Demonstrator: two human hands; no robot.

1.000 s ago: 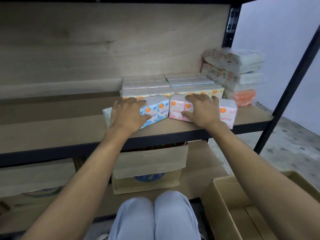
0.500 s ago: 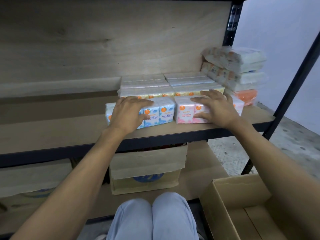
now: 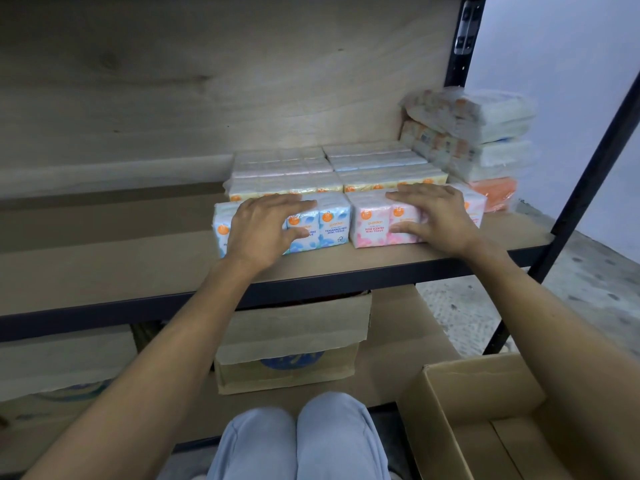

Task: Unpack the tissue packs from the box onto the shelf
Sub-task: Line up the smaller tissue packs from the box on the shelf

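Note:
A blue tissue pack point(image 3: 332, 223) and a pink rose-scented tissue pack point(image 3: 372, 223) stand side by side on the wooden shelf point(image 3: 138, 271), flush against rows of pale tissue packs point(image 3: 332, 171) behind them. My left hand point(image 3: 266, 230) lies over the blue pack, fingers on top and thumb on its front. My right hand point(image 3: 433, 216) grips the pink pack the same way. The open cardboard box point(image 3: 450, 410) sits on the floor at lower right; the part of its inside that shows holds no packs.
A stack of wrapped tissue bundles point(image 3: 478, 133), one of them orange, stands at the shelf's right end beside the black upright point(image 3: 460, 39). A closed carton point(image 3: 291, 344) sits on the lower shelf. My knees point(image 3: 301, 441) are at the bottom. A wooden back panel closes the shelf.
Both hands pushed the blue and pink packs back and squared them against the rows behind. The blue pack, tilted a second ago, now stands straight.

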